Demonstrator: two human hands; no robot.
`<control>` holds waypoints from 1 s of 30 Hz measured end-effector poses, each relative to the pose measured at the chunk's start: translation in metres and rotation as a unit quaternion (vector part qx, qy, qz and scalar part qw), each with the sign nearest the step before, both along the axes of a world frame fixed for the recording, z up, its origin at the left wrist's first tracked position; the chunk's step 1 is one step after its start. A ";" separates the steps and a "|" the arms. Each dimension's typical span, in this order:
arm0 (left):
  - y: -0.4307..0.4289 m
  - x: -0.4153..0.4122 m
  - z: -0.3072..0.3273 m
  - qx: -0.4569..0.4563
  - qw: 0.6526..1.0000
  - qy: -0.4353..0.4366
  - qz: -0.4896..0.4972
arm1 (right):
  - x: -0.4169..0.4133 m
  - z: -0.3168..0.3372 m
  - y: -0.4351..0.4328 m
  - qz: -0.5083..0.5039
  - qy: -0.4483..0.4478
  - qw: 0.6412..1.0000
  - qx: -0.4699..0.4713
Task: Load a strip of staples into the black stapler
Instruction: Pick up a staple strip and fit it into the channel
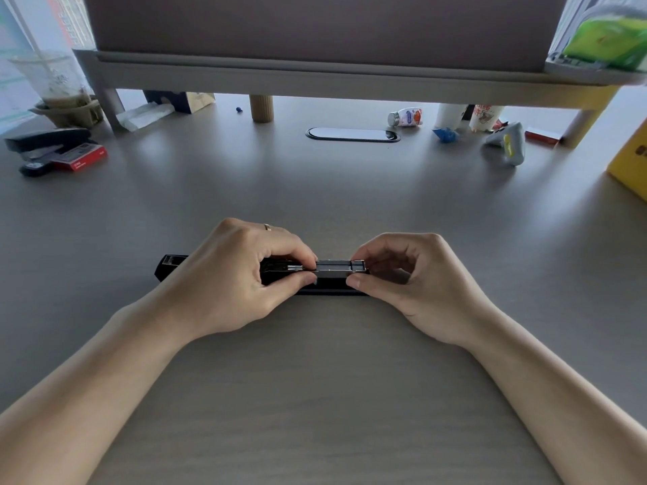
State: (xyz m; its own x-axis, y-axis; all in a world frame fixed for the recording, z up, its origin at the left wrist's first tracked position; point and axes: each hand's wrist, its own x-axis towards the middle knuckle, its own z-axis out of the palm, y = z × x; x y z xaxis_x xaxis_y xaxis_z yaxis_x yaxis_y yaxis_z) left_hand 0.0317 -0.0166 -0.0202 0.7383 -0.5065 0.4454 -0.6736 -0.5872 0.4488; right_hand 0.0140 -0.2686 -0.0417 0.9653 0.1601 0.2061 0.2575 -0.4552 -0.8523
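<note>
The black stapler (171,266) lies flat and opened out on the grey desk, its lid end sticking out to the left. A silver staple strip (334,265) rests in the metal magazine channel between my hands. My left hand (238,274) covers the stapler's middle, thumb and forefinger pinching the channel at the strip's left end. My right hand (416,278) pinches the magazine's right end, thumb on the near side and forefinger on the far side. The stapler's middle is hidden under my left hand.
A second black stapler (45,141) and a red staple box (78,159) sit at the far left. A cup in a carrier (59,96), a small bottle (406,117), paper cups (485,117), a white device (509,143) and a yellow box (630,162) line the back under the monitor riser (315,75).
</note>
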 end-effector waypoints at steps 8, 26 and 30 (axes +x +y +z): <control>-0.003 0.000 0.000 0.001 1.000 -0.005 -0.009 | 0.000 0.001 0.000 0.000 0.003 1.000 -0.001; -0.002 0.002 -0.001 0.007 1.000 0.001 -0.018 | 0.001 -0.001 -0.001 -0.004 -0.003 1.000 -0.012; -0.003 0.001 0.000 0.012 1.000 0.001 -0.019 | 0.001 -0.002 -0.001 -0.004 -0.007 1.000 -0.012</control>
State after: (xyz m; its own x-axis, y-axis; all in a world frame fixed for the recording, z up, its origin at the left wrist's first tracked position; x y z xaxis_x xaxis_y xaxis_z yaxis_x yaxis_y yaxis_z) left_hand 0.0331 -0.0193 -0.0201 0.7196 -0.5442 0.4313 -0.6943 -0.5722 0.4365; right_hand 0.0152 -0.2700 -0.0441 0.9637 0.1570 0.2158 0.2653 -0.4776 -0.8375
